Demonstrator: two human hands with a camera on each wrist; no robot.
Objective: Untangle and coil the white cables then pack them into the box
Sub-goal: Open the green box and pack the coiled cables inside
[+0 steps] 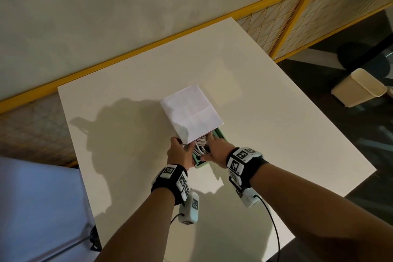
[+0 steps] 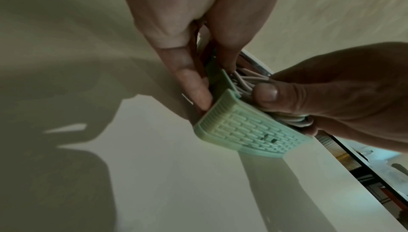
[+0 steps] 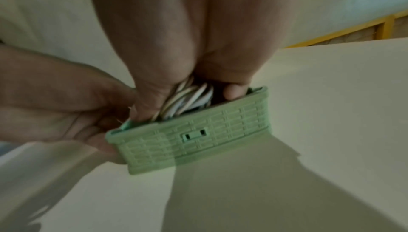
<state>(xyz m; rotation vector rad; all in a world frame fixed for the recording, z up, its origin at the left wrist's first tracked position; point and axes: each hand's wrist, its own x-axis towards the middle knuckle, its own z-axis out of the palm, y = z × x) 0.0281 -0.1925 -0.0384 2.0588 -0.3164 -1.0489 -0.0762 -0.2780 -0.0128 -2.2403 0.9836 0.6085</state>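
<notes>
White cables [image 1: 200,148] fill the green box [image 1: 201,164]; left hand [image 1: 180,152] grips box, right hand [image 1: 215,151] grips cables.

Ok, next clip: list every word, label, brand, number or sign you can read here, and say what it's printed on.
No readable text in any view.
White sheet over the green box: only faint creases and marks, nothing legible.
Wrist bands on the left hand and right hand: black-and-white square marker patterns, no letters or numbers.
Green box: woven relief and a small slotted tab, no label.
White cables, table, bin: no markings visible.
</notes>
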